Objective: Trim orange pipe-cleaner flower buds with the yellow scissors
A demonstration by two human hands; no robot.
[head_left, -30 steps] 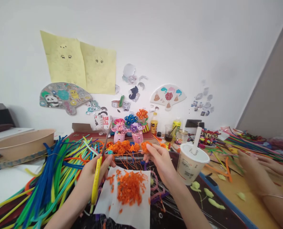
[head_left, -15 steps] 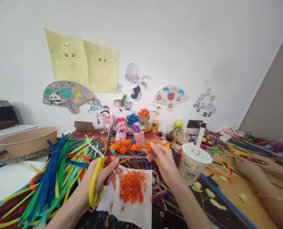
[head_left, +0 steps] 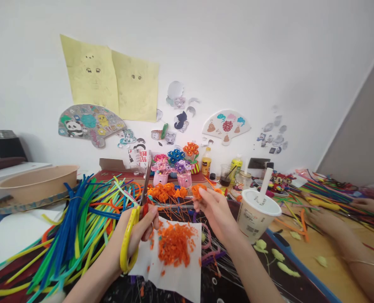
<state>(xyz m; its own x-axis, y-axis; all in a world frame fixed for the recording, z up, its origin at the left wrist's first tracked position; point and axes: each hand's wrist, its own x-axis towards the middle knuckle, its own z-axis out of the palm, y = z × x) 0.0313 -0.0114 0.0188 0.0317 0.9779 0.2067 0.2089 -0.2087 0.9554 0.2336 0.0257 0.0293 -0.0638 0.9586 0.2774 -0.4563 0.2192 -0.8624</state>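
Scissors with yellow and red handles (head_left: 124, 248) are in my left hand (head_left: 142, 223), fingers closed round them, blades pointing up. My right hand (head_left: 217, 211) pinches a small orange fuzzy flower (head_left: 198, 191) between thumb and fingers. The blades and that flower are apart. Behind the hands lies a row of similar orange flowers (head_left: 164, 192) on thin stems. Below and between my hands, a white paper sheet (head_left: 174, 281) carries a heap of orange fuzz clippings (head_left: 176, 244).
Bundled coloured pipe cleaners (head_left: 76, 219) spread on the left, near a beige basin (head_left: 37, 183). A lidded cup with a straw (head_left: 258, 214) stands by my right forearm. Pots of fuzzy flowers (head_left: 183, 180) stand behind. Another person's hands (head_left: 327, 225) are at the far right.
My left hand has turned the scissors, so the yellow loop shows wider. My right hand keeps hold of the orange flower. The view has shifted slightly, and the other person's hands have moved.
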